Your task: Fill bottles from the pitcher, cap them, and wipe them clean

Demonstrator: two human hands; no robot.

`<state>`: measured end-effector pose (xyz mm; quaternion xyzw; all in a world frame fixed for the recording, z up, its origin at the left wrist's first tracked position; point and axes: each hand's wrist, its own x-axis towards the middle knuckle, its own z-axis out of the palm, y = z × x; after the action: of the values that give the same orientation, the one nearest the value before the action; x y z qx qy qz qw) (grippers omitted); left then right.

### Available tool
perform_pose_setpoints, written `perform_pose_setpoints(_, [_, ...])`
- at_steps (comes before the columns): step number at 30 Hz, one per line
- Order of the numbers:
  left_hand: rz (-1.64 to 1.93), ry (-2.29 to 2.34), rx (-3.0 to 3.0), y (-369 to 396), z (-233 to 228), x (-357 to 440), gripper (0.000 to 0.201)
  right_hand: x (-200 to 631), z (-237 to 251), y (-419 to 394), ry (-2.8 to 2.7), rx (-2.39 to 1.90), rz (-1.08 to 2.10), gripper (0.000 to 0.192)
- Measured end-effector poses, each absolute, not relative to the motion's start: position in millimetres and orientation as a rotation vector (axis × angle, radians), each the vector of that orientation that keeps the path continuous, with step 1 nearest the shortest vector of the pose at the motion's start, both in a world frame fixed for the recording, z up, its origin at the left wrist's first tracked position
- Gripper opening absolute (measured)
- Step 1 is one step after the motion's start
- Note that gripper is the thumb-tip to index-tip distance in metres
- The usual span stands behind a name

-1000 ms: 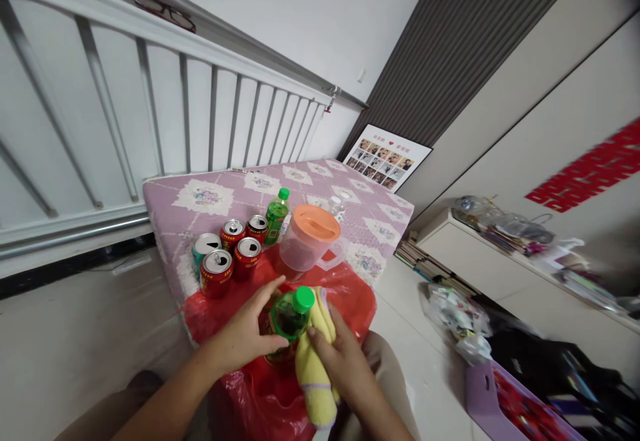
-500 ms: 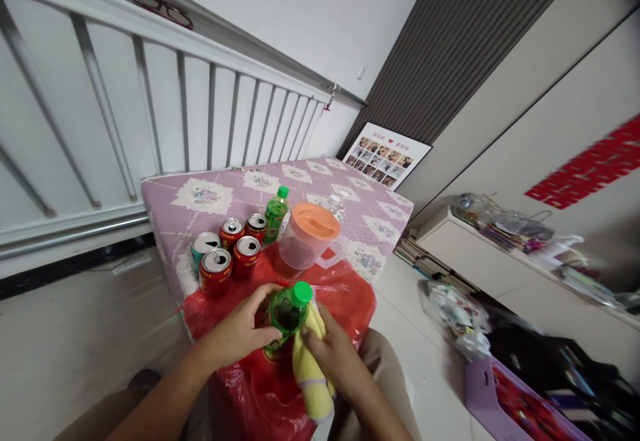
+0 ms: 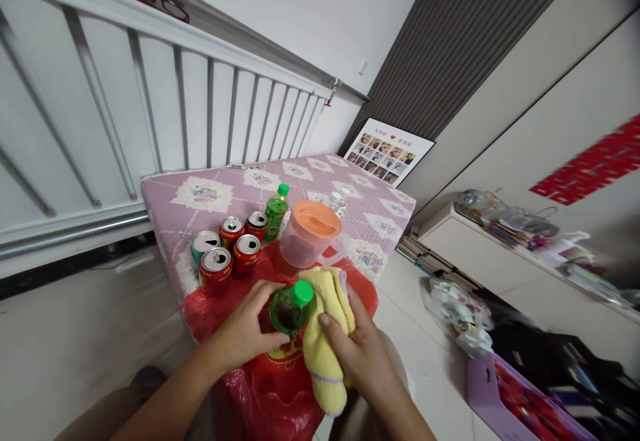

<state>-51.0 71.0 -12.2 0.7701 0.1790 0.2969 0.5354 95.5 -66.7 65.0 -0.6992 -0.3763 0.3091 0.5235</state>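
Note:
A green plastic bottle point(image 3: 289, 309) with a bright green cap stands on red plastic sheeting point(image 3: 270, 387) near me. My left hand point(image 3: 253, 324) wraps round its left side, thumb in front. In my right hand point(image 3: 350, 347) is a folded yellow cloth point(image 3: 324, 341) with purple edging, pinched under the thumb and hanging down beside the bottle. Just beyond the bottle stands a clear plastic pitcher point(image 3: 303, 244) with an orange lid. A second green bottle point(image 3: 276, 214) is behind it to the left.
Several drink cans, red ones point(image 3: 216, 271) and a teal one point(image 3: 204, 247), cluster at the left of the table point(image 3: 165, 204). Clear bottles point(image 3: 338, 202) stand behind the pitcher. A radiator point(image 3: 200, 107) lines the left wall. A purple crate point(image 3: 483, 387) sits on the floor at right.
My right hand has moved right and slightly up with the yellow cloth, which now shows more of its folds. My left hand stays round the green bottle.

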Motion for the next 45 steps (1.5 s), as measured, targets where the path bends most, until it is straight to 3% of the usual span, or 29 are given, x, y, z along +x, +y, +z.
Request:
perform_pose_setpoints(7, [0.665,0.433,1.732,69.2,-14.4,-53.3,0.076,98.3,22.9,-64.7,-0.991,-1.720,0.845,0.050])
perform_pose_setpoints(11, [0.653,0.408,1.662,71.4,-20.5,-54.3,0.069,100.2,9.4,-66.1,-1.092,-1.824,0.802,0.047])
perform_pose_setpoints(24, [0.752,0.453,1.799,70.5,-15.2,-50.1,0.068,96.2,69.1,-66.5,-1.121,-1.816,0.472,0.061])
perform_pose_setpoints(37, [0.665,0.427,1.666,73.7,-17.0,-53.7,0.068,102.2,18.3,-59.7,-1.161,-1.906,0.778,0.044])
perform_pose_setpoints(45, [0.557,0.357,1.574,82.3,-16.1,-57.1,0.055,103.2,54.2,-62.1,-1.076,-1.817,0.615,0.056])
